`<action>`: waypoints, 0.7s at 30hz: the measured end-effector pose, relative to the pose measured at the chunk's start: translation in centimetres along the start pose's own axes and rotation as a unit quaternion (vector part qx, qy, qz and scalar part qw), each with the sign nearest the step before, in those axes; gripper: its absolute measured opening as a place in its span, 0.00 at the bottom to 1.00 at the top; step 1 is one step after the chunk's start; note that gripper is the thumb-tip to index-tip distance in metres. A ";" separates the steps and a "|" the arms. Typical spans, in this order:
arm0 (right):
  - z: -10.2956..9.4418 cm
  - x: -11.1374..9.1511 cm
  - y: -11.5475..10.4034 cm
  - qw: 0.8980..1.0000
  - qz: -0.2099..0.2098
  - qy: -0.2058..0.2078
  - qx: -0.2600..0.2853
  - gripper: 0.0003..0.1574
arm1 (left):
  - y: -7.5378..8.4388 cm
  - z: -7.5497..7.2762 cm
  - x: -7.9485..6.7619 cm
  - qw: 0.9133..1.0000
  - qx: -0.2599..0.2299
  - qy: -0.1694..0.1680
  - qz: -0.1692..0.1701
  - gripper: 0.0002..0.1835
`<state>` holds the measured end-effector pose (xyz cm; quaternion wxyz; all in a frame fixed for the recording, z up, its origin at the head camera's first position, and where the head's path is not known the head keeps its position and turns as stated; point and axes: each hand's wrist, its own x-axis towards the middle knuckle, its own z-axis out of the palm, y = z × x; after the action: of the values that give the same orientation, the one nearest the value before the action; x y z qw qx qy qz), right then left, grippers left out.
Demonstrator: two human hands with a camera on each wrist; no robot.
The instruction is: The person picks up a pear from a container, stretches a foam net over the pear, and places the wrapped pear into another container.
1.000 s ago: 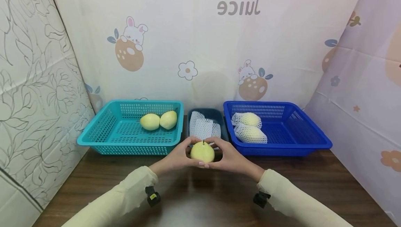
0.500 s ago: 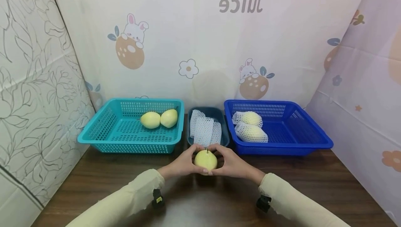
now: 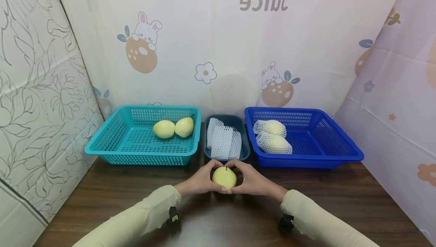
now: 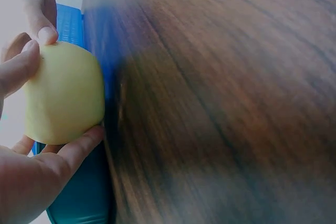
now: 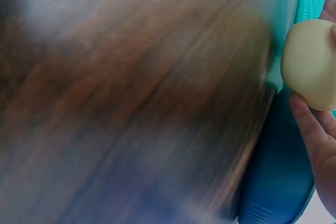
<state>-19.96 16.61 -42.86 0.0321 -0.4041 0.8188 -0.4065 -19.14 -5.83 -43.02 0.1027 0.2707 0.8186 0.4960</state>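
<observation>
Pear (image 3: 224, 178) in both hands (image 3: 253, 180), dk tub (image 3: 244, 143) w/ nets (image 3: 221, 143) behind

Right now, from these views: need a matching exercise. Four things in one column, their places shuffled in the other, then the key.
Things
1. Single rounded yellow-green pear with a dark stem
2. Two bare yellow-green pears
3. Two pears in white foam-mesh sleeves
4. Loose white foam-mesh sleeves

Places
A. In the small dark blue-green plastic tray
B. Between the left hand and the right hand
C. In the blue rectangular plastic basket
D. In the turquoise rectangular plastic basket

Pairs: 1-B, 2-D, 3-C, 4-A
</observation>
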 end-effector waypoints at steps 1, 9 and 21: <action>0.0 0.0 0.0 1.000 0.003 -0.002 -0.002 0.39 | 0.0 0.0 0.0 1.000 -0.001 -0.001 -0.001 0.32; 0.2 0.0 0.1 1.000 0.019 -0.007 0.005 0.41 | 0.0 0.2 -0.2 1.000 0.003 0.003 -0.002 0.33; -2.2 0.7 -1.6 0.995 0.036 -0.092 -0.019 0.44 | -0.3 0.4 -0.2 1.000 0.002 0.005 -0.003 0.33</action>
<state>-20.23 16.98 -40.08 0.1140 -0.4105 0.8342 -0.3502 -18.85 -5.74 -43.50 0.0996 0.2659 0.8208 0.4956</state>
